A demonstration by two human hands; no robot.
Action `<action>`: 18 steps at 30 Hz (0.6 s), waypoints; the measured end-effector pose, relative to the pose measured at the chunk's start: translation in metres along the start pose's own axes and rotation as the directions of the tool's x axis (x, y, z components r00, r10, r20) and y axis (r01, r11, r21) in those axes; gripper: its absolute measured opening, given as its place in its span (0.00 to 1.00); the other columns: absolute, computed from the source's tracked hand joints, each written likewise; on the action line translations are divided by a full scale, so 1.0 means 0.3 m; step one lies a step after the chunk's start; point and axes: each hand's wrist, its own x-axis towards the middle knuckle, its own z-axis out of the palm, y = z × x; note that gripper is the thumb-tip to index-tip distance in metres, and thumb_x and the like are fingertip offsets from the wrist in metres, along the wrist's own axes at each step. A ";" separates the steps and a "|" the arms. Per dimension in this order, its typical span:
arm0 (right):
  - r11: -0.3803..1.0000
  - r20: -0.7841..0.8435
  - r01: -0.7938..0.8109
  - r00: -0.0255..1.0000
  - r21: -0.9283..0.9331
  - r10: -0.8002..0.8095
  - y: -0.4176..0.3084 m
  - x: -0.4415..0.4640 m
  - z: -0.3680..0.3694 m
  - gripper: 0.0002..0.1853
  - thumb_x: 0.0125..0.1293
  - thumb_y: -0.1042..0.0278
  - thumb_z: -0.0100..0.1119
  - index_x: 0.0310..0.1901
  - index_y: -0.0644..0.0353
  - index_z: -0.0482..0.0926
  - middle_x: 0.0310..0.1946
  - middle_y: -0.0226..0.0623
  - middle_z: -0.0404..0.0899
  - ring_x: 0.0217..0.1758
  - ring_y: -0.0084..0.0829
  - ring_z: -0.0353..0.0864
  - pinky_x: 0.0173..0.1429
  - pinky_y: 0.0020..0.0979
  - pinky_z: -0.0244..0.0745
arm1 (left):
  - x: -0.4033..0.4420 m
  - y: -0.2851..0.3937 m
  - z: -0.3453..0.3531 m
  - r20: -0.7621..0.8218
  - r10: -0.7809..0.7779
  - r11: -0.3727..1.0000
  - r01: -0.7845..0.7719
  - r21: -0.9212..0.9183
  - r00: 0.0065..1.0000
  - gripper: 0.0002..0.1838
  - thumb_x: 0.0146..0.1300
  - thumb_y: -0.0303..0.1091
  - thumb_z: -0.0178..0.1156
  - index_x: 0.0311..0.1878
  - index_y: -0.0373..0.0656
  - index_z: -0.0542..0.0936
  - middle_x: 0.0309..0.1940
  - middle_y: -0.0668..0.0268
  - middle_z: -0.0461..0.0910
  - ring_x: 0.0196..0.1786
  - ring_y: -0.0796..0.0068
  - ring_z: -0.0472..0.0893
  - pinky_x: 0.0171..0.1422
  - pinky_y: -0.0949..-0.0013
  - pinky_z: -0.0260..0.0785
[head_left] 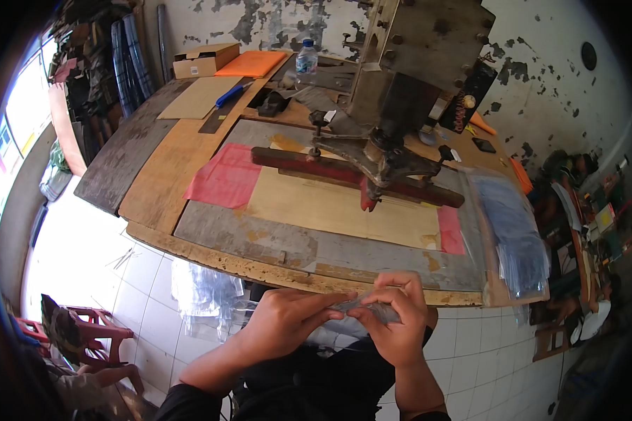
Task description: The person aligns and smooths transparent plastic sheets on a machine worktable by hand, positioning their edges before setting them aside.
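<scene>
My left hand [284, 319] and my right hand [399, 319] are close together in front of the table's near edge. Between their pinched fingers is a thin clear plastic sheet [333, 340], hanging down over my lap; I cannot tell whether it is a bag. Just beyond the hands lies the grey metal bed [288, 245] of a press. A cream pad [316, 210] with pink tape [225, 175] at its ends covers part of that bed. Over the pad hangs the press head, with a long dark red bar [330, 168].
Clear plastic pieces are stacked on the table's right [512, 231], and more hang below its left edge [203, 298]. A water bottle [306, 57], an orange envelope [251, 64], a cardboard box [205, 62] and a blue cutter [232, 93] sit at the back. A red stool [95, 330] stands left.
</scene>
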 end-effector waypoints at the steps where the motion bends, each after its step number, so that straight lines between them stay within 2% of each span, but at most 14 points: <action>1: 1.000 -0.002 0.001 1.000 -0.002 -0.001 -0.003 0.018 0.001 0.06 0.66 0.77 0.76 0.40 0.63 0.85 0.52 0.47 0.89 0.58 0.39 0.89 0.63 0.37 0.81 | 0.002 -0.002 0.008 -0.037 0.008 0.998 -0.010 -0.056 0.999 0.20 0.69 0.34 0.72 0.63 0.47 0.87 0.37 0.56 0.90 0.36 0.54 0.89 0.42 0.57 0.81; 4: 0.992 -0.029 0.048 0.999 0.120 -0.045 0.006 0.035 0.011 0.10 0.65 0.74 0.78 0.40 0.62 0.83 0.55 0.51 0.88 0.61 0.45 0.89 0.67 0.43 0.81 | -0.003 -0.004 0.013 -0.078 -0.004 0.993 -0.005 -0.119 0.997 0.18 0.69 0.33 0.72 0.61 0.47 0.89 0.34 0.56 0.89 0.34 0.54 0.88 0.40 0.57 0.80; 6: 0.912 0.112 -0.068 0.993 0.404 0.024 0.056 0.004 0.018 0.11 0.66 0.75 0.77 0.42 0.62 0.80 0.56 0.51 0.89 0.62 0.43 0.89 0.67 0.42 0.82 | -0.005 -0.007 0.015 -0.083 -0.024 0.992 0.014 -0.125 0.996 0.16 0.68 0.33 0.73 0.59 0.47 0.90 0.34 0.56 0.89 0.33 0.54 0.88 0.39 0.58 0.80; 9: 0.885 0.103 -0.104 0.993 0.454 0.064 0.049 -0.005 0.028 0.13 0.66 0.81 0.76 0.42 0.62 0.77 0.52 0.53 0.90 0.57 0.37 0.90 0.63 0.38 0.83 | -0.006 -0.009 0.018 -0.132 -0.001 0.994 -0.013 -0.105 0.991 0.14 0.68 0.33 0.73 0.55 0.45 0.91 0.32 0.57 0.89 0.32 0.55 0.87 0.38 0.58 0.79; 13: 0.839 0.147 -0.179 0.982 0.514 0.120 0.041 -0.009 0.028 0.13 0.67 0.82 0.75 0.42 0.63 0.76 0.49 0.53 0.90 0.54 0.36 0.91 0.60 0.35 0.84 | -0.003 0.003 0.011 -0.159 -0.024 0.997 0.012 -0.078 0.987 0.09 0.69 0.32 0.73 0.50 0.41 0.92 0.30 0.56 0.88 0.31 0.55 0.87 0.38 0.58 0.78; 15: 0.672 0.135 -0.306 0.946 0.674 0.295 0.027 -0.009 0.036 0.13 0.67 0.84 0.74 0.44 0.65 0.76 0.47 0.52 0.91 0.52 0.33 0.92 0.58 0.33 0.85 | -0.004 0.002 0.008 -0.161 -0.027 0.997 0.015 -0.080 0.987 0.08 0.70 0.32 0.72 0.48 0.40 0.92 0.29 0.56 0.88 0.31 0.55 0.87 0.38 0.58 0.78; 16: 0.672 0.134 -0.307 0.945 0.674 0.297 0.031 -0.006 0.035 0.13 0.67 0.84 0.74 0.44 0.65 0.76 0.47 0.52 0.91 0.52 0.33 0.92 0.58 0.33 0.85 | -0.005 0.000 0.007 -0.153 -0.070 0.995 0.058 -0.078 0.986 0.08 0.71 0.32 0.71 0.47 0.40 0.92 0.30 0.56 0.88 0.32 0.55 0.88 0.39 0.58 0.78; 18: 0.733 0.127 -0.292 0.954 0.614 0.273 0.047 0.008 0.031 0.17 0.68 0.79 0.76 0.52 0.65 0.77 0.43 0.43 0.93 0.49 0.30 0.93 0.58 0.31 0.84 | -0.002 0.003 0.009 -0.142 -0.112 0.992 0.102 -0.075 0.984 0.07 0.72 0.32 0.70 0.47 0.39 0.91 0.30 0.56 0.89 0.32 0.55 0.88 0.39 0.58 0.78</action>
